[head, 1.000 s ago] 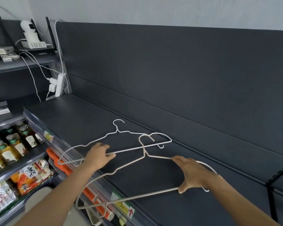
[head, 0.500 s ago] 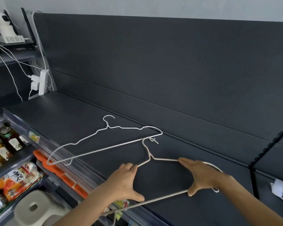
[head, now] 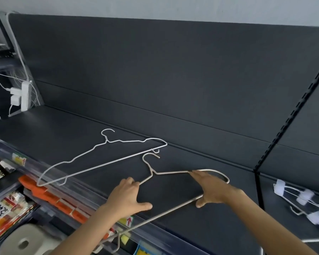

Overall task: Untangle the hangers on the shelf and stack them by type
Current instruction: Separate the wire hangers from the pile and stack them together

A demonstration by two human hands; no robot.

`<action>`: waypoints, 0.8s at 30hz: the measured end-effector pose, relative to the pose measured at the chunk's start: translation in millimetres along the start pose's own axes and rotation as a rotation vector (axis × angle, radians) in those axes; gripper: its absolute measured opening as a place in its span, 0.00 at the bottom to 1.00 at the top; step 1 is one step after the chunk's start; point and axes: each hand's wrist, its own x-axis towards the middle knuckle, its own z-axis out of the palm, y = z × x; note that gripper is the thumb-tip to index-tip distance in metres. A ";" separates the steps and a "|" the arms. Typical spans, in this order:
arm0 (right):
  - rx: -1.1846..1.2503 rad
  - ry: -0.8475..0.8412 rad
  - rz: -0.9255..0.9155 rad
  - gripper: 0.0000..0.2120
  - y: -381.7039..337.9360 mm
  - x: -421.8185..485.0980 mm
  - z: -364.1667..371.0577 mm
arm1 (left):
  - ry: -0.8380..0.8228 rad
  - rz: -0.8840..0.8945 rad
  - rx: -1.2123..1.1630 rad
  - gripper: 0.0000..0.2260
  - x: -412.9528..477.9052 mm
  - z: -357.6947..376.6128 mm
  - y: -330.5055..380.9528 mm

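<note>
- The right hand (head: pixel 212 190) spans the right end of the beige hanger (head: pixel 152 171): fingers laid nearly straight over its upper wire, thumb tucked against the bottom bar, gripping it.
- The left hand (head: pixel 129 197) has bent fingers on the sloping left wire and its thumb splayed wide; whether those fingers close round the wire cannot be told.
- That hanger lies at centre frame on the dark shelf (head: pixel 81 137), its left end jutting past the front edge.
- The white hanger (head: pixel 106 140) lies flat just behind it, up-left, with a small gap between its right tip and the beige hook.
- Clip hangers (head: pixel 306 203) lie at the right edge, on the next shelf section.
- Lower left, the racks below hold snack packets (head: pixel 6 208), orange packs (head: pixel 50 194) and blurred bottles.
- A second ago the two hangers overlapped and the left hand pressed the white one; half a second ago the beige hook sat at the white tip. Now they are separate.
</note>
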 end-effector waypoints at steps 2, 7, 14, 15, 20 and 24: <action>0.014 0.077 0.012 0.41 6.9 -16.4 1.7 | 0.068 -0.006 0.035 0.31 -1.1 -0.8 9.4; -0.050 0.210 0.058 0.32 37.3 -69.1 14.1 | 0.163 0.054 0.056 0.27 -5.7 -0.4 60.1; -0.029 0.319 0.207 0.30 109.3 -186.9 32.0 | 0.141 0.194 -0.003 0.24 -24.4 19.4 180.6; -0.007 0.334 0.235 0.29 119.6 -204.4 35.1 | 0.140 0.215 -0.013 0.24 -27.9 22.5 198.7; 0.075 0.406 0.361 0.26 173.0 -289.2 54.9 | 0.130 0.303 -0.068 0.23 -48.6 35.8 288.7; 0.133 0.459 0.441 0.23 208.2 -342.4 69.6 | 0.123 0.351 -0.083 0.23 -64.1 45.6 349.7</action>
